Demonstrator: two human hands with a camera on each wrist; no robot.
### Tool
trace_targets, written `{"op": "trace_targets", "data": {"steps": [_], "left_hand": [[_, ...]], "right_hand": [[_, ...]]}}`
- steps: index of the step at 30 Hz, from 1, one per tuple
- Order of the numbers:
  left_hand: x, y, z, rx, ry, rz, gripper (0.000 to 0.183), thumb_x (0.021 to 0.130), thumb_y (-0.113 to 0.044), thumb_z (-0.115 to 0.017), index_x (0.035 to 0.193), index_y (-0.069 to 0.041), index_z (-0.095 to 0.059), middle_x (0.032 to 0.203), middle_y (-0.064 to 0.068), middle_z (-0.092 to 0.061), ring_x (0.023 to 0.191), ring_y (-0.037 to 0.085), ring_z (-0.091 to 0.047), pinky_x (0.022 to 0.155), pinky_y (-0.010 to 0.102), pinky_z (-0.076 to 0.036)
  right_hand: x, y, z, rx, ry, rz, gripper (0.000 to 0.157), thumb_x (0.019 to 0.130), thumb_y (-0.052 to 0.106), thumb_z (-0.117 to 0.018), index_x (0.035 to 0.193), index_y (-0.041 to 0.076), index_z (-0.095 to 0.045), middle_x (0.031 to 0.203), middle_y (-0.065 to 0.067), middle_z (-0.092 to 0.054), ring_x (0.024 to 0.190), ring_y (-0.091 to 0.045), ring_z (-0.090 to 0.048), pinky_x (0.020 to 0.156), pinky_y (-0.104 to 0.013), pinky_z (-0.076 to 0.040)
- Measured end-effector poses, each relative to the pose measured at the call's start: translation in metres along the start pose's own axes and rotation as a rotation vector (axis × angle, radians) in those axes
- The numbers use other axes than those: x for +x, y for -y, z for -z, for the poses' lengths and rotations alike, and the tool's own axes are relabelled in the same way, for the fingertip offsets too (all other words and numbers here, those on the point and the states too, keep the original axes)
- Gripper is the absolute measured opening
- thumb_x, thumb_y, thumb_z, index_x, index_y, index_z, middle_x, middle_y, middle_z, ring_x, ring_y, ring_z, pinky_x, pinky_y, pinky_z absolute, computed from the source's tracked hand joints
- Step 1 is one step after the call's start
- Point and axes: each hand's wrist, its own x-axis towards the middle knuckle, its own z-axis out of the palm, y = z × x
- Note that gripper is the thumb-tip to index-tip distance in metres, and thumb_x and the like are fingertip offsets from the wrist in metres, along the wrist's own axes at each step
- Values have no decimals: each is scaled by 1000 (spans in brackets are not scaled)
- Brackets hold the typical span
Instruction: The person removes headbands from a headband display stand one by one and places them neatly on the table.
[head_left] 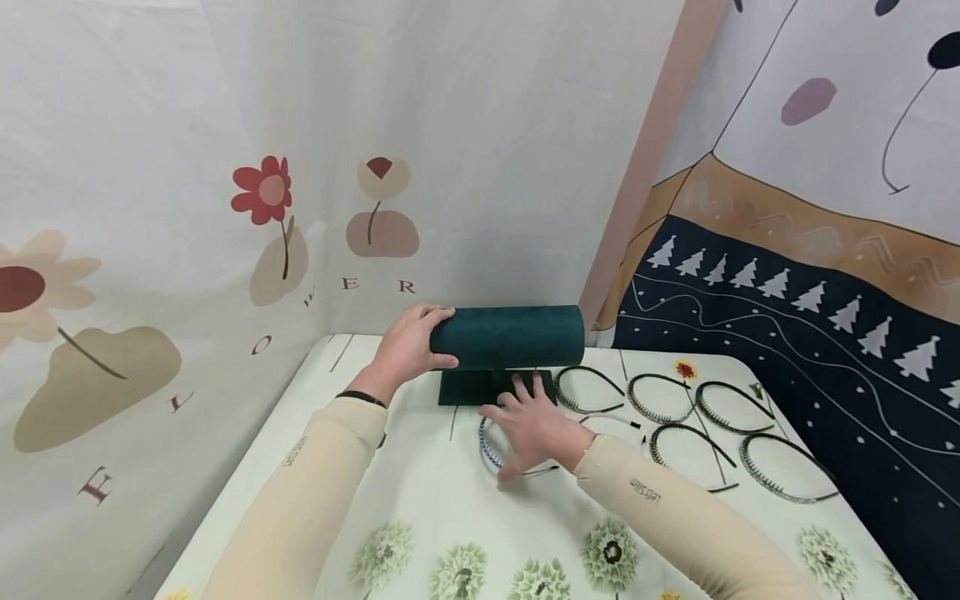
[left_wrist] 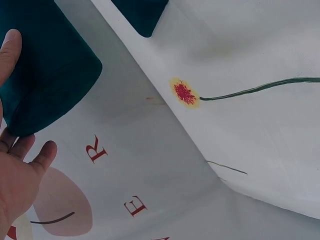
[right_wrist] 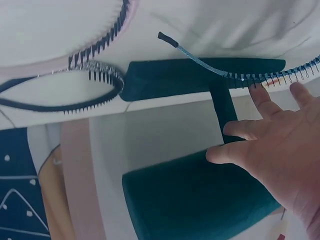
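Observation:
A dark green headband stand (head_left: 517, 335) with a thick horizontal roll and flat base stands at the back of the table. My left hand (head_left: 408, 346) grips the roll's left end, thumb low on the near side and fingers over the top. Low in front of the base, my right hand (head_left: 536, 427) is spread over a blue toothed headband (head_left: 487, 447). In the right wrist view, that headband (right_wrist: 200, 62) runs past the fingertips, and the fingers reach toward the stand's post (right_wrist: 224, 107). Whether they touch either is unclear.
Several dark toothed headbands, including one (head_left: 780, 492) near the right edge, lie right of the stand. A pale headband (head_left: 615, 418) lies partly behind the right hand. The flower-print table (head_left: 420, 467) meets a hanging cloth (head_left: 487, 167) behind.

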Motion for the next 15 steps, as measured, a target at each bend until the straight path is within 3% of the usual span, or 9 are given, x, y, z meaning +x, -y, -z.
{"op": "trace_targets", "data": {"steps": [5,15], "left_hand": [[0,-2,1,1,5,-3,91,87,-42,-90,164,-21,-45,168,15,-43,154,38,-41,126,58,-41],[-1,-1,2,-12,11,3,93,87,-42,-90,165,-21,-44,169,15,-42,155,39,-39,127,59,-40]], "right_hand": [[7,1,-6,-4,16,-37,124,70,94,-71,170,35,-26,166,-7,-46,163,-47,-27,130,-73,-20],[14,-1,-18,13,13,-43,124,72,93,-70,170,34,-24,167,-8,-46,163,-46,-27,131,-71,-21]]}}
